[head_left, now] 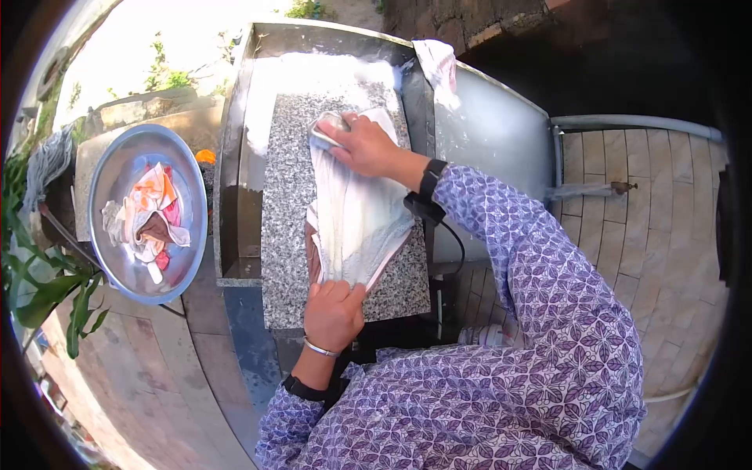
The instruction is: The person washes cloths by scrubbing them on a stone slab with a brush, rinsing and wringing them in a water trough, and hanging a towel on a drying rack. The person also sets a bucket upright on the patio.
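Note:
A wet white cloth (345, 211) with brownish-pink edging lies stretched over a speckled granite slab (286, 196). At its lower end my left hand (333, 313) is closed on the cloth, near the slab's front edge. My right hand (364, 145) is at the cloth's upper end, its fingers wrapped round a rounded, pale object (330, 128) that rests against the fabric. Glare and the fingers hide what exactly this object is. White suds (337, 70) cover the far end of the slab.
Left of the slab stands a metal basin (113, 262) holding several wet cloths (153, 205). A metal trough wall (229, 172) borders the slab. To the right are a metal sink (489, 129) with a cloth (439, 66) over its edge, a pipe (634, 121) and a tap (621, 188).

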A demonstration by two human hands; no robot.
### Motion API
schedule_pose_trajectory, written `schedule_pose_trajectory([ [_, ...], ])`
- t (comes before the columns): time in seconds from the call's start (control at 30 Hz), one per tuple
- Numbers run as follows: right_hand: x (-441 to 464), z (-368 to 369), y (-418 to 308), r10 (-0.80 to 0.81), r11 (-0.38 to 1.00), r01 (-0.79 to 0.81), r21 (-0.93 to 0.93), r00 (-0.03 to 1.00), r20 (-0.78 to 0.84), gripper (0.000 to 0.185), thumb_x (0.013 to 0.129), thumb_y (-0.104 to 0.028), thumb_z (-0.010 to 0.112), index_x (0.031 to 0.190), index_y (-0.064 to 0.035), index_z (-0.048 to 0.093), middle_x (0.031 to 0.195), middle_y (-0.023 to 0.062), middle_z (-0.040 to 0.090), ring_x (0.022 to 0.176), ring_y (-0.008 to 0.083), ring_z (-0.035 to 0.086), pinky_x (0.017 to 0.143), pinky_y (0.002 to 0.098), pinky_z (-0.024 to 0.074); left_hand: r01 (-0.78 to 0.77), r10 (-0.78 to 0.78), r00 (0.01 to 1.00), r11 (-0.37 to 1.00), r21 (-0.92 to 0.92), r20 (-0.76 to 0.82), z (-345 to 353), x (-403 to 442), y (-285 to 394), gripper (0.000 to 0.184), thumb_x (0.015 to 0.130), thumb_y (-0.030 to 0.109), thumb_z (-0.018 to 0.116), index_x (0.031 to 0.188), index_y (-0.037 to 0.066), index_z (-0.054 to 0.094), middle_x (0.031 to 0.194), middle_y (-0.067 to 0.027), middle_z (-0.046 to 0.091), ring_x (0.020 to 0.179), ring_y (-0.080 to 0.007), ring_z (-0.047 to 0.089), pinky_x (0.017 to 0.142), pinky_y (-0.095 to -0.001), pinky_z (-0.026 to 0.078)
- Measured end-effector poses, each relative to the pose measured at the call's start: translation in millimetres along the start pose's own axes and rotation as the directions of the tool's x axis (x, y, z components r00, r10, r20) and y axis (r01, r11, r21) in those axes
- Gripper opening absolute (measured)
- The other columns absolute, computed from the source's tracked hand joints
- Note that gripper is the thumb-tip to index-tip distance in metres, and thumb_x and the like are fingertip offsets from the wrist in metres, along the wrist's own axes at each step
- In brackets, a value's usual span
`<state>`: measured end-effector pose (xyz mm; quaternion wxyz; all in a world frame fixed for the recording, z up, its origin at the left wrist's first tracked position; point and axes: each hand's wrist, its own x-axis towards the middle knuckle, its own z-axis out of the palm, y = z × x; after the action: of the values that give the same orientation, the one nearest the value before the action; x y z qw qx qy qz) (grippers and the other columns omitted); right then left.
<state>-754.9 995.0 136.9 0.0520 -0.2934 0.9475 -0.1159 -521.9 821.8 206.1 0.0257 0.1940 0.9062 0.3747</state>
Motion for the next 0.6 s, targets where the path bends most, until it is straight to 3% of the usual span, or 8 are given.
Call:
schedule_pose_trajectory([
  [0.07, -69.3, -36.0, -65.7, -0.293, 0.946, 0.271, 0.178, 0.95, 0.11, 0.047, 0.087, -0.034, 0.055, 0.133, -0.0261, 0.047, 0.124, 0.0246, 0.048, 0.095, 0.0375, 0.056, 0.084, 0.0442, 0.0436, 0.003, -0.003, 1.0, 1.0, -0.019, 0.024, 0.8, -3.9, 1.1, 0.012, 0.068, 0.01, 0.06, 0.08, 0.011, 0.059, 0.066, -0.0029, 0.044, 0.065, -0.0206, 0.049, 0.06, -0.0356, 0.034],
  [0.13, -82.9, -39.8, -69.1, -0.484, 0.854, 0.442, 0.275, 0.869, 0.105, 0.052, 0.081, -0.022, 0.066, 0.131, -0.0238, 0.053, 0.119, 0.0263, 0.05, 0.089, 0.033, 0.054, 0.082, 0.0405, 0.044, 0.001, -0.001, 1.0, 1.0, -0.012, -0.006, 4.4, -0.4, -1.0, 0.012, 0.068, 0.009, 0.06, 0.08, 0.011, 0.059, 0.066, -0.0029, 0.044, 0.065, -0.0206, 0.049, 0.06, -0.0357, 0.034],
  [0.2, -30.5, -2.5, -21.0, -0.191, 0.977, 0.193, 0.09, 0.981, -0.028, 0.053, 0.081, -0.022, 0.064, 0.132, -0.0227, 0.049, 0.121, 0.0253, 0.05, 0.087, 0.0377, 0.055, 0.081, 0.0447, 0.0451, 0.024, -0.023, 1.0, 0.999, -0.035, 0.008, 6.5, -2.3, 0.0, 0.013, 0.067, 0.008, 0.061, 0.081, 0.011, 0.06, 0.065, -0.0032, 0.043, 0.064, -0.0215, 0.049, 0.059, -0.0362, 0.033],
  [0.27, 30.6, 27.3, 28.4, 0.149, 0.987, -0.149, -0.054, 0.989, -0.018, 0.05, 0.085, -0.027, 0.058, 0.133, -0.0243, 0.047, 0.118, 0.0264, 0.053, 0.096, 0.0395, 0.057, 0.082, 0.046, 0.0479, 0.043, -0.044, 0.999, 0.999, -0.029, -0.004, 7.0, -0.8, -4.5, 0.015, 0.067, 0.007, 0.062, 0.081, 0.011, 0.061, 0.065, -0.0034, 0.042, 0.064, -0.0224, 0.049, 0.059, -0.0367, 0.033],
  [0.4, 43.8, 16.8, 34.0, 0.241, 0.97, -0.239, -0.031, 0.961, 0.139, 0.048, 0.088, -0.031, 0.055, 0.134, -0.0264, 0.046, 0.118, 0.0273, 0.053, 0.098, 0.0404, 0.057, 0.086, 0.0459, 0.0466, 0.013, -0.013, 1.0, 0.999, -0.031, -0.003, 6.0, -1.5, -0.2, 0.015, 0.067, 0.005, 0.062, 0.08, 0.011, 0.06, 0.064, -0.0041, 0.042, 0.064, -0.0228, 0.048, 0.059, -0.0367, 0.033],
  [0.47, -15.9, -18.5, -32.1, -0.09, 0.995, 0.085, 0.054, 0.991, 0.097, 0.051, 0.084, -0.028, 0.061, 0.133, -0.0259, 0.048, 0.118, 0.0266, 0.052, 0.094, 0.0394, 0.057, 0.087, 0.0443, 0.0451, 0.017, -0.019, 0.999, 0.998, -0.053, -0.027, 6.2, 0.3, -1.3, 0.014, 0.067, 0.005, 0.062, 0.08, 0.011, 0.06, 0.065, -0.0043, 0.042, 0.064, -0.023, 0.048, 0.059, -0.0367, 0.033],
  [0.5, -36.7, -19.5, -41.9, -0.09, 0.995, 0.084, 0.056, 0.99, 0.109, 0.051, 0.084, -0.028, 0.061, 0.133, -0.0259, 0.048, 0.118, 0.0266, 0.052, 0.094, 0.0394, 0.057, 0.087, 0.0443, 0.0451, 0.017, -0.019, 1.0, 0.998, -0.056, -0.025, 6.6, -2.2, -0.7, 0.014, 0.067, 0.005, 0.062, 0.08, 0.011, 0.06, 0.064, -0.0045, 0.042, 0.063, -0.0231, 0.048, 0.059, -0.0368, 0.033],
  [0.6, -67.3, -18.3, -44.7, -0.444, 0.871, 0.421, 0.254, 0.895, 0.037, 0.048, 0.084, -0.029, 0.058, 0.131, -0.0246, 0.049, 0.122, 0.0247, 0.049, 0.087, 0.0369, 0.055, 0.08, 0.0441, 0.0446, 0.018, -0.019, 1.0, 0.999, -0.035, -0.022, 5.1, 3.2, -0.3, 0.013, 0.067, 0.006, 0.061, 0.079, 0.011, 0.059, 0.065, -0.004, 0.042, 0.063, -0.022, 0.048, 0.059, -0.0364, 0.033],
])
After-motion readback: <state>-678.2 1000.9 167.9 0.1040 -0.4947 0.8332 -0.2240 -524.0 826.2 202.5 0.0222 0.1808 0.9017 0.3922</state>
